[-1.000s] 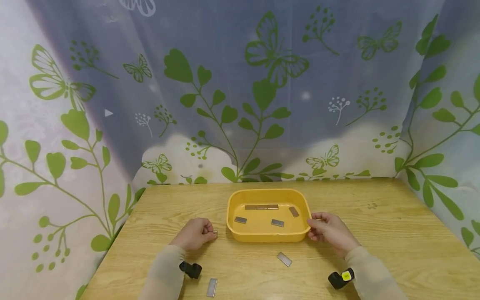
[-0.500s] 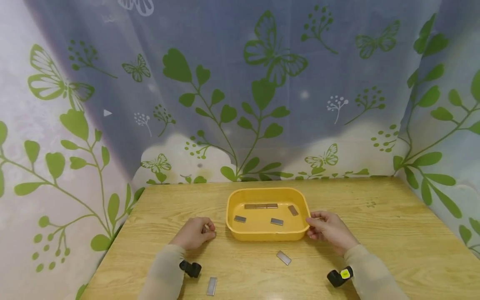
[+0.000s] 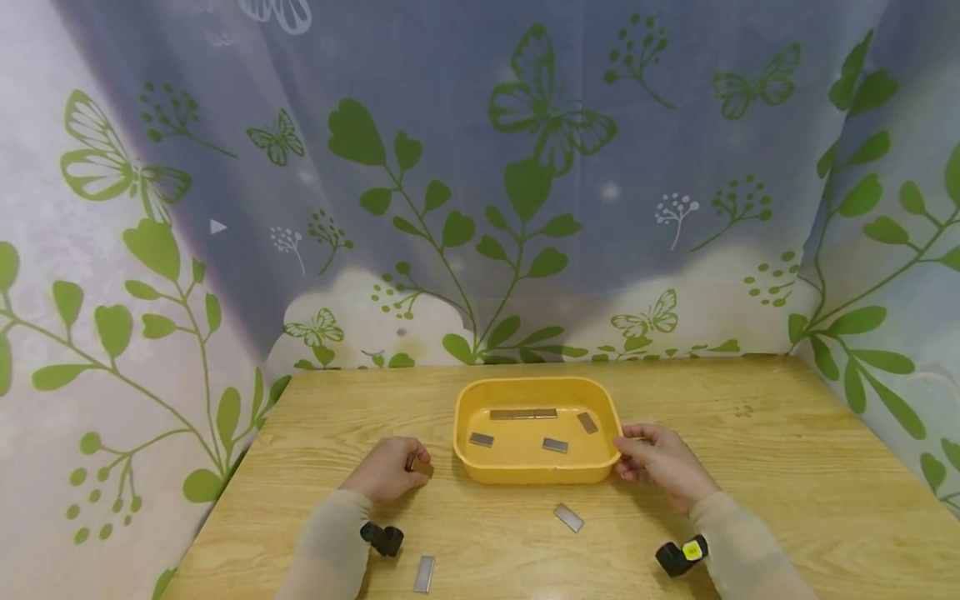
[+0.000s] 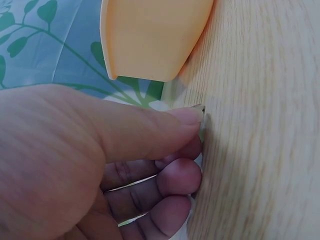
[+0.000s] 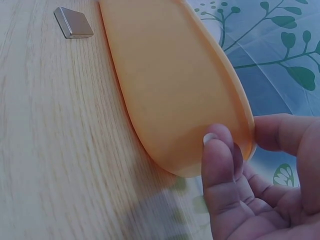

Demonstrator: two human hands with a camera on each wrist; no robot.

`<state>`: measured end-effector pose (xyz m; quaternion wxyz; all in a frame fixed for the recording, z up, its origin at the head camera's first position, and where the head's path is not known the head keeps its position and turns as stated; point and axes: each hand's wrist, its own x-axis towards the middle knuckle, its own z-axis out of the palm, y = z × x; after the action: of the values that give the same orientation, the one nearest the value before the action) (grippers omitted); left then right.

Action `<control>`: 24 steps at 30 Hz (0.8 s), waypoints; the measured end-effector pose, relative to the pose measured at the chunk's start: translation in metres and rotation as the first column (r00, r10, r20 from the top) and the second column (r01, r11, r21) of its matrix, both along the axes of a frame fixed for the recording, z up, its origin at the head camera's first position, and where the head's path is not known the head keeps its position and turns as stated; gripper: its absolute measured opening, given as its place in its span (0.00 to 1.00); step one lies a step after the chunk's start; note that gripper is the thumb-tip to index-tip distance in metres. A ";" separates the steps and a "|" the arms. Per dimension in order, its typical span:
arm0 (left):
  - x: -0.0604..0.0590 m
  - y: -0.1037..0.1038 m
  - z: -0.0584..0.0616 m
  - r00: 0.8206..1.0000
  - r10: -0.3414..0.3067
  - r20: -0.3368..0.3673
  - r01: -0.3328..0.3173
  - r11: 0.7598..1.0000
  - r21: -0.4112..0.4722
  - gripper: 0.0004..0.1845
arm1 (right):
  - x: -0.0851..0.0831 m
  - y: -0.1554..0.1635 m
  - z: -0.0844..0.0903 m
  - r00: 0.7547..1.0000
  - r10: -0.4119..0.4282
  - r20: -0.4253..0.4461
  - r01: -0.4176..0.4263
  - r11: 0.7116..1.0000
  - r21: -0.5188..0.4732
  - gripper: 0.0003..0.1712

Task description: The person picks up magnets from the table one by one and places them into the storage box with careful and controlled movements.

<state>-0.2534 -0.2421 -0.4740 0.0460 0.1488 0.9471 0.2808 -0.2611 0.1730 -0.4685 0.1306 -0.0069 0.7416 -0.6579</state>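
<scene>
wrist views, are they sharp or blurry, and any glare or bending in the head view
Left wrist view: the left hand fills the frame, soft and out of focus, the wood grain beside it sharper. Right wrist view: the yellow tray is fairly crisp, the right hand at its rim blurred and dim. Head view: even soft light, faint shadows, no strong glare; the table edges splay from wide-angle distortion.

My head camera looks forward and down over the table (image 3: 750,467); both wrist cameras sit close, sharing the yellow tray (image 3: 525,475) (image 4: 150,35) (image 5: 170,100).
</scene>
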 end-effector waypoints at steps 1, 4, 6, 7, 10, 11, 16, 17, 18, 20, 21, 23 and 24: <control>0.000 0.000 0.000 1.000 0.001 -0.001 -0.001 1.000 -0.002 0.09 | 0.000 0.000 0.000 1.000 -0.003 0.000 0.003 1.000 0.000 0.26; 0.000 0.000 0.000 1.000 0.007 -0.008 -0.007 1.000 -0.011 0.09 | 0.000 0.000 0.000 1.000 -0.011 0.005 0.011 1.000 0.003 0.25; 0.000 0.000 -0.001 1.000 0.013 -0.010 -0.013 1.000 -0.021 0.09 | 0.000 0.000 0.000 1.000 -0.009 0.001 0.009 1.000 0.005 0.25; 0.000 0.000 0.000 1.000 0.015 -0.010 -0.015 1.000 -0.027 0.09 | 0.000 0.000 0.000 1.000 -0.008 -0.001 0.008 1.000 0.006 0.25; 0.001 0.001 0.001 1.000 0.022 -0.002 -0.022 0.999 -0.030 0.08 | 0.000 0.000 0.000 1.000 0.003 -0.007 -0.003 1.000 0.006 0.27; 0.002 0.001 0.001 1.000 0.023 0.003 -0.022 0.999 -0.028 0.08 | 0.001 0.000 0.000 1.000 0.002 -0.005 -0.002 1.000 0.004 0.27; 0.002 0.002 0.002 1.000 0.020 0.015 -0.020 0.999 -0.027 0.07 | 0.000 0.000 -0.001 1.000 0.000 0.001 0.000 1.000 0.003 0.27; 0.002 0.002 0.001 1.000 0.020 0.016 -0.019 0.999 -0.031 0.07 | 0.000 0.000 -0.001 1.000 0.001 0.000 -0.001 1.000 0.002 0.27; 0.002 0.002 0.001 1.000 0.020 0.016 -0.019 0.999 -0.034 0.07 | 0.000 0.000 -0.001 1.000 0.002 -0.001 -0.002 1.000 0.001 0.27; 0.001 0.001 -0.001 1.000 0.022 0.018 -0.021 0.999 -0.037 0.07 | 0.001 0.000 -0.001 1.000 0.005 -0.003 -0.005 1.000 -0.004 0.26; 0.001 0.001 -0.002 1.000 0.023 0.020 -0.022 0.999 -0.038 0.07 | 0.001 0.000 -0.001 1.000 0.006 -0.005 -0.006 1.000 -0.007 0.27; 0.001 0.001 -0.003 0.999 0.024 0.025 -0.023 0.999 -0.035 0.07 | 0.001 0.000 0.000 1.000 0.006 -0.006 -0.006 1.000 -0.010 0.26; 0.001 0.001 -0.003 0.999 0.024 0.025 -0.023 0.999 -0.033 0.07 | 0.001 0.000 0.001 1.000 0.005 -0.006 -0.005 1.000 -0.011 0.26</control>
<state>-0.2525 -0.2416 -0.4766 0.0572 0.1334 0.9525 0.2677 -0.2600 0.1726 -0.4679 0.1302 -0.0114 0.7385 -0.6615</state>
